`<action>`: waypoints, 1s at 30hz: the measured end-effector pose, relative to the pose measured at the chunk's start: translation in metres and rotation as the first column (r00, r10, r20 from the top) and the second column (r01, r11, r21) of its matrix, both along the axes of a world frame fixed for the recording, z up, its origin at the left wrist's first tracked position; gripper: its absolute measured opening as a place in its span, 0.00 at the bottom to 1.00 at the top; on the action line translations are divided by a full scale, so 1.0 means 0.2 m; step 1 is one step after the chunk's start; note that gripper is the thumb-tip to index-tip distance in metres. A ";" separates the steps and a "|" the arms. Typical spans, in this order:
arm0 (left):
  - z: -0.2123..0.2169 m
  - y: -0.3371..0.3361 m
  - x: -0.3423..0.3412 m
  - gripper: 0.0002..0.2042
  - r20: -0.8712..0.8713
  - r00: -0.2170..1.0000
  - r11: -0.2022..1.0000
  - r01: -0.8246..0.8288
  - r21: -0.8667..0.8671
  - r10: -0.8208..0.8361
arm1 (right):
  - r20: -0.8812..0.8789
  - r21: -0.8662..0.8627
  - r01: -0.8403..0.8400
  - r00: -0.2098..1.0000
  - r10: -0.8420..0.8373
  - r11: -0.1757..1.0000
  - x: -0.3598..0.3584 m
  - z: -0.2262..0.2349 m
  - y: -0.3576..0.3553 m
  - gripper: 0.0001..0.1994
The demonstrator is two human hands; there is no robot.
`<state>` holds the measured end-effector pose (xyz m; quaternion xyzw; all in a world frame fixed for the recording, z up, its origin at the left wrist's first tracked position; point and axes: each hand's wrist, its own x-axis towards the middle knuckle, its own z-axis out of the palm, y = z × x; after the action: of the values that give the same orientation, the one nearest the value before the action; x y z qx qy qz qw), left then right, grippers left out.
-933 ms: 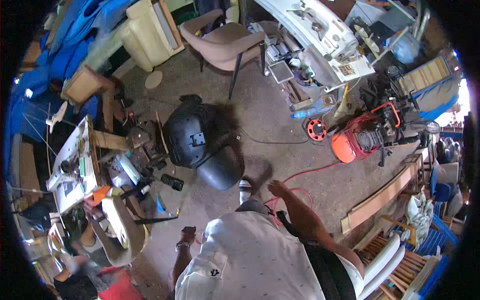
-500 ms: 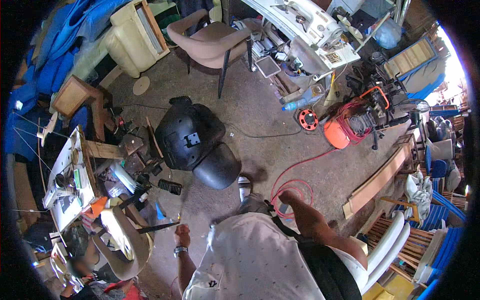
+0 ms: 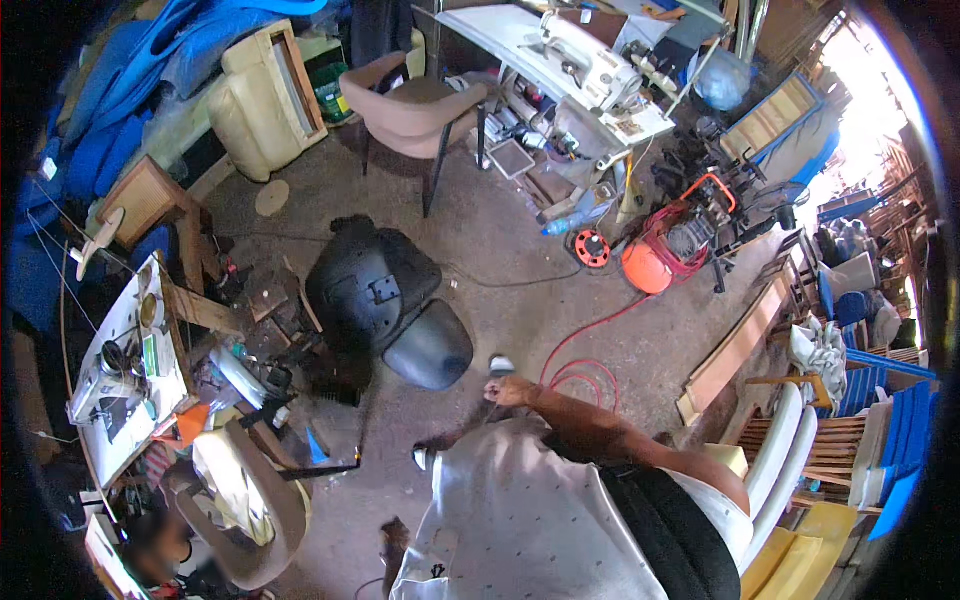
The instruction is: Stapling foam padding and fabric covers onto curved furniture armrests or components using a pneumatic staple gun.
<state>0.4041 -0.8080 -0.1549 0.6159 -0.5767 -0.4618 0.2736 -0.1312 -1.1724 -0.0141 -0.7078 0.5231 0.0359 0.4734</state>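
My right hand (image 3: 512, 391) is in front of my torso with its fingers curled together. Whether something small is in them I cannot make out. Ahead of it on the floor lies a black office chair, its padded back (image 3: 368, 285) and its smooth seat (image 3: 430, 345) side by side. My left hand (image 3: 395, 540) hangs low at my left side, dark and blurred, so its fingers cannot be read. Nearest to it is an upholstered brown armchair (image 3: 290, 535), tipped over, with a dark leg (image 3: 320, 469) pointing towards me.
A pink hose (image 3: 590, 372) coils on the floor by my right arm, leading to an orange compressor (image 3: 650, 268). Beyond are a cable reel (image 3: 591, 249), a brown chair (image 3: 415, 110) and a sewing machine (image 3: 590, 60). A wooden board (image 3: 735, 350) lies at right.
My right hand has swung from my right side to the front of my torso. My left hand has dropped back from near the armchair leg. The whole view has shifted slightly.
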 end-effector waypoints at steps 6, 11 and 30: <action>0.06 -0.65 -0.20 0.13 -0.237 0.913 0.909 -0.242 0.340 0.332 | -0.426 0.116 0.084 0.904 -0.027 0.990 -0.87 -0.78 0.18 0.14; 0.05 -1.21 -0.84 0.12 0.397 0.911 0.903 0.257 -0.344 -0.108 | -0.074 -0.054 0.431 0.898 -0.434 0.901 -1.48 -0.58 0.05 0.14; 0.95 -4.22 -3.97 0.36 0.689 0.454 0.737 0.654 0.172 -0.564 | -0.236 0.091 0.995 0.072 -0.969 0.052 -2.14 -0.79 1.10 0.25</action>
<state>-0.3905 -1.6515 0.0342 0.4770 -0.8424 -0.2225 -0.1156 -0.5598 -0.9519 -0.1720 -0.1004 0.8809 -0.1963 0.4188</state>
